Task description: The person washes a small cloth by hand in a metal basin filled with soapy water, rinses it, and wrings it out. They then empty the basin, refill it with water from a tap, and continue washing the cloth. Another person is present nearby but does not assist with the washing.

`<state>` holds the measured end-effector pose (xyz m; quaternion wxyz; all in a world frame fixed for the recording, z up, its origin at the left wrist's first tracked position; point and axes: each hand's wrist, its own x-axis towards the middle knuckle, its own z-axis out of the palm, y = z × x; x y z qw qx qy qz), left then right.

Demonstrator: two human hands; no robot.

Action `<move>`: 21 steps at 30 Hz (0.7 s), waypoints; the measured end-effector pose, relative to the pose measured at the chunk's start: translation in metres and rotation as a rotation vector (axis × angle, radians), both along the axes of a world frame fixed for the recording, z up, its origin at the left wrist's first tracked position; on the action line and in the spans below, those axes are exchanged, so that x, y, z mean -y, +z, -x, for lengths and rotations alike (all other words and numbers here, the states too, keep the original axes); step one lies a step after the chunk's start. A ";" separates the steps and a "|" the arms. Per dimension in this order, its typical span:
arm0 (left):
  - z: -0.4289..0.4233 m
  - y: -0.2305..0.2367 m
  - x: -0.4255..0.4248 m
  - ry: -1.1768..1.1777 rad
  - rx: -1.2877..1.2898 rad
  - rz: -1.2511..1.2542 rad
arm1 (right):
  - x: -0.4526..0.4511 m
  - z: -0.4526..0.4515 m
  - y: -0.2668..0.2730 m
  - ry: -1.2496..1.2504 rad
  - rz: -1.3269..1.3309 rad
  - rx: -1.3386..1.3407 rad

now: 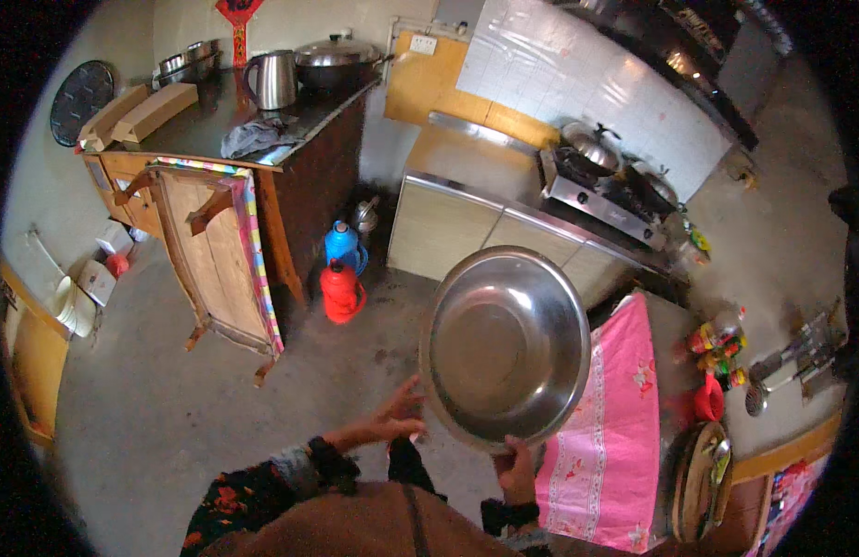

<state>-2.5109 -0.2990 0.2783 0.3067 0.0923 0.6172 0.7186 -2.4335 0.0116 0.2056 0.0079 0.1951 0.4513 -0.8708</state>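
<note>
A round stainless steel basin (496,348) is held up in front of me, its inside facing up toward the camera and nothing in it. My right hand (516,470) grips the near rim, with the thumb over the edge and the other fingers out of sight beneath. Just left of the basin is my left hand (398,414), its fingers spread close to the rim. Whether those fingertips touch the metal cannot be made out. A pink patterned cloth (603,432) hangs to the right of the basin, over the front of a counter.
Red (342,291) and blue (342,244) thermos flasks stand on the floor. A wooden low table (217,250) leans on its side against a desk bearing a steel kettle (275,80). Beyond the basin is a gas stove (603,209) with pans; cutting boards (694,480) stand at right.
</note>
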 end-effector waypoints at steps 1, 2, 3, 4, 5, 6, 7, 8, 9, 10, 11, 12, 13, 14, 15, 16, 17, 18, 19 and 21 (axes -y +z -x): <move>0.022 -0.001 0.007 0.083 0.000 -0.025 | -0.011 0.026 -0.002 -0.006 -0.278 -0.093; 0.043 0.001 0.028 0.086 -0.042 -0.003 | -0.016 0.060 -0.004 -0.014 -0.371 -0.034; 0.059 0.002 0.046 0.201 0.034 0.044 | -0.019 0.091 -0.002 0.026 -0.347 -0.096; 0.076 0.002 0.063 0.324 0.071 0.049 | -0.024 0.132 0.003 0.072 -0.155 -0.001; 0.086 0.000 0.079 0.424 0.050 0.051 | -0.027 0.170 0.008 0.137 0.061 0.034; 0.094 -0.002 0.093 0.543 0.046 0.052 | -0.025 0.207 0.014 0.133 -0.181 -0.055; 0.101 -0.005 0.104 0.670 0.068 0.089 | -0.020 0.244 0.019 0.147 -0.398 -0.201; 0.106 -0.010 0.111 0.811 0.123 0.141 | -0.019 0.277 0.024 0.204 -0.487 -0.313; 0.111 -0.016 0.115 0.885 0.141 0.131 | -0.016 0.312 0.028 0.223 -0.747 -0.405; 0.117 -0.021 0.118 0.965 0.167 0.129 | -0.014 0.351 0.032 0.282 -0.841 -0.507; 0.125 -0.028 0.119 1.049 0.194 0.138 | -0.006 0.389 0.032 0.275 -0.885 -0.566; 0.135 -0.034 0.119 1.078 0.250 0.086 | 0.004 0.430 0.030 0.270 -0.843 -0.695; 0.149 -0.039 0.120 1.106 0.309 0.041 | 0.013 0.470 0.029 0.287 -0.600 -0.450; 0.169 -0.045 0.123 1.134 0.366 0.002 | 0.021 0.510 0.026 0.305 -0.308 -0.239; 0.194 -0.048 0.127 1.110 0.320 0.018 | 0.029 0.543 0.024 0.297 0.033 -0.037; 0.222 -0.051 0.131 1.091 0.272 0.037 | 0.036 0.566 0.021 0.316 -0.273 -0.220; 0.255 -0.051 0.135 1.072 0.221 0.052 | 0.044 0.590 0.020 0.317 -0.532 -0.413; 0.291 -0.049 0.139 1.062 0.203 0.043 | 0.050 0.611 0.021 0.333 -0.793 -0.556; 0.327 -0.046 0.143 1.054 0.188 0.035 | 0.054 0.626 0.022 0.319 -0.678 -0.517; 0.411 -0.028 0.151 0.982 0.084 0.072 | 0.062 0.665 0.031 0.301 -0.443 -0.443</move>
